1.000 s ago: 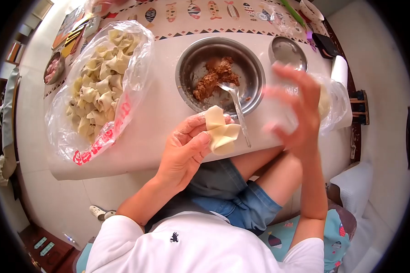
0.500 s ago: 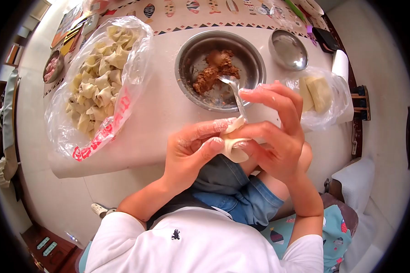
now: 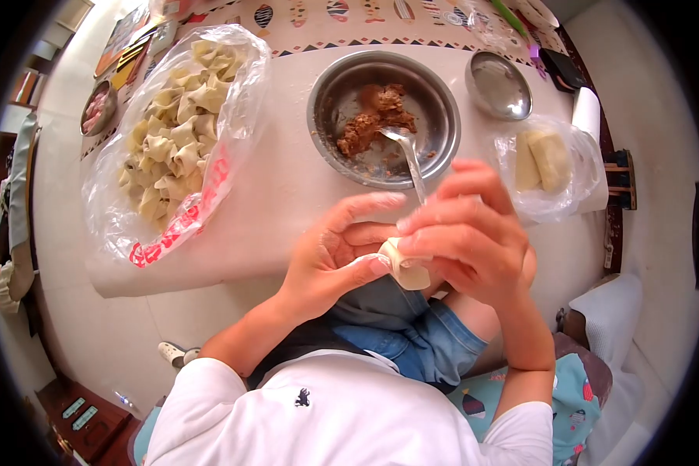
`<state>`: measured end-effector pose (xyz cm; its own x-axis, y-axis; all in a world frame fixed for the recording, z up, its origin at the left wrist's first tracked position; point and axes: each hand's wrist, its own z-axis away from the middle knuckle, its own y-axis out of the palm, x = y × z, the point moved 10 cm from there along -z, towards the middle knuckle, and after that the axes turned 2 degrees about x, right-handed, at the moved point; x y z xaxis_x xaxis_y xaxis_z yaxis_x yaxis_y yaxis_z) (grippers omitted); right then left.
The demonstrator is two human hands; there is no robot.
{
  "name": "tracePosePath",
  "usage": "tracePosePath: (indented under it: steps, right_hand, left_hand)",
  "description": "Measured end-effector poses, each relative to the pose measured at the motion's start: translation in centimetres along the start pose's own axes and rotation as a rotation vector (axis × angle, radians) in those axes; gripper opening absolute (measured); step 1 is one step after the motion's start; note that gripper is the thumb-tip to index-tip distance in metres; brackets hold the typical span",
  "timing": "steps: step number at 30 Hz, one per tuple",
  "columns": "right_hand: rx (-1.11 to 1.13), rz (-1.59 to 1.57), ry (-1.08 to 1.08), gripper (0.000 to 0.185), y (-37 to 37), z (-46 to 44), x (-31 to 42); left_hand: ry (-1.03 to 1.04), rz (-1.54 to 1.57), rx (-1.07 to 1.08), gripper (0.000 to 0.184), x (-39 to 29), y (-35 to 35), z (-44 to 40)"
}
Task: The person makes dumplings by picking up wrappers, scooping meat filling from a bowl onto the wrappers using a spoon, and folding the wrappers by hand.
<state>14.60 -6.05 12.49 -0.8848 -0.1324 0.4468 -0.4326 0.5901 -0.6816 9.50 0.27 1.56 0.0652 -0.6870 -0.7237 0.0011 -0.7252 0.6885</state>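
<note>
A pale wonton (image 3: pixel 408 273), its dough folded over, is between my two hands above my lap, just off the table's near edge. My left hand (image 3: pixel 318 252) holds its left side with the thumb against the dough, the index finger stretched out above. With fingers slightly blurred, my right hand (image 3: pixel 478 245) pinches the right side. White flour shows on the fingertips. Beyond the hands sits a steel bowl (image 3: pixel 316 136) of brown minced filling (image 3: pixel 377 118). A metal spoon (image 3: pixel 409 155) rests in it, handle toward me and partly behind my right hand.
On the left lies a plastic bag (image 3: pixel 245 116) with many folded wontons (image 3: pixel 182 136). Stacked wrappers (image 3: pixel 542 161) in a clear bag lie right of the bowl, near an upturned-looking steel dish (image 3: pixel 499 85). A small bowl (image 3: pixel 99 109) of pinkish pieces stands far left.
The dough has been folded further and sits slightly lower and to the right. My left index finger has lifted off it, and my right fingers have come over its top. The view has shifted slightly.
</note>
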Motion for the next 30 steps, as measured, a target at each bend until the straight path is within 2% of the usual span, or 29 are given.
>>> tracePosePath:
  steps: [3, 6, 10, 11, 14, 15, 16, 17, 18, 19, 22, 26, 27, 30]
  right_hand:
    - [-0.034, 0.046, -0.115, 0.018, 0.1, 0.2, 1.6]
    - [-0.026, 0.071, -0.173, 0.017, 0.4, 0.2, 3.0]
    - [-0.016, 0.067, -0.226, 0.019, 0.9, 0.3, 4.2]
    - [0.048, 0.042, -0.217, 0.022, 1.2, 0.5, 4.1]
    - [0.089, 0.033, -0.085, 0.036, -0.4, -1.1, 2.7]
    - [-0.034, 0.002, 0.004, 0.040, -1.8, -1.2, 1.5]
    - [-0.157, -0.028, 0.097, 0.044, -3.0, -1.2, 0.3]
    - [-0.199, -0.027, 0.161, 0.046, -3.7, -0.6, -0.6]
    - [-0.241, -0.028, 0.225, 0.047, -4.3, -0.1, -1.4]
    - [-0.201, -0.001, 0.260, 0.046, -4.7, 1.0, -2.5]
    - [-0.124, 0.153, 0.388, 0.040, -5.8, 3.6, -5.6]
    - [-0.067, 0.268, 0.665, 0.029, -7.9, 7.8, -10.0]
    - [-0.037, 0.325, 0.690, 0.021, -8.4, 9.1, -11.3]
    - [0.006, 0.434, 0.803, 0.017, -10.2, 13.0, -14.8]
  left_hand:
    - [-0.123, -0.121, 0.088, 0.041, 1.3, -0.1, 0.6]
    - [-0.283, -0.109, 0.173, 0.036, 2.2, 0.5, 1.1]
    - [-0.368, 0.084, 0.316, 0.032, 4.1, 1.3, 1.8]
    - [-0.405, 0.100, 0.310, 0.031, 4.4, 1.4, 2.0]
    - [-0.332, 0.274, 0.240, 0.034, 2.8, 1.0, 1.4]
    - [-0.209, 0.419, 0.198, 0.043, 1.2, 0.0, 0.4]
    - [-0.150, 0.609, -0.011, 0.052, 0.2, -3.0, -0.5]
    - [0.102, 0.700, 0.131, 0.054, -4.2, -3.3, -2.4]
    - [0.242, 0.908, 0.161, 0.049, -7.7, -3.9, -3.7]
    - [0.356, 0.752, 0.118, 0.047, -9.7, -5.4, -4.4]
    - [0.208, 0.615, 0.005, 0.048, -6.2, -5.0, -4.5]
    - [0.019, 0.567, 0.103, 0.049, -0.6, -3.3, -3.1]
    - [0.009, 0.524, 0.060, 0.049, -0.1, -3.3, -2.7]
    - [-0.027, 0.523, -0.004, 0.049, 1.1, -2.5, -1.9]
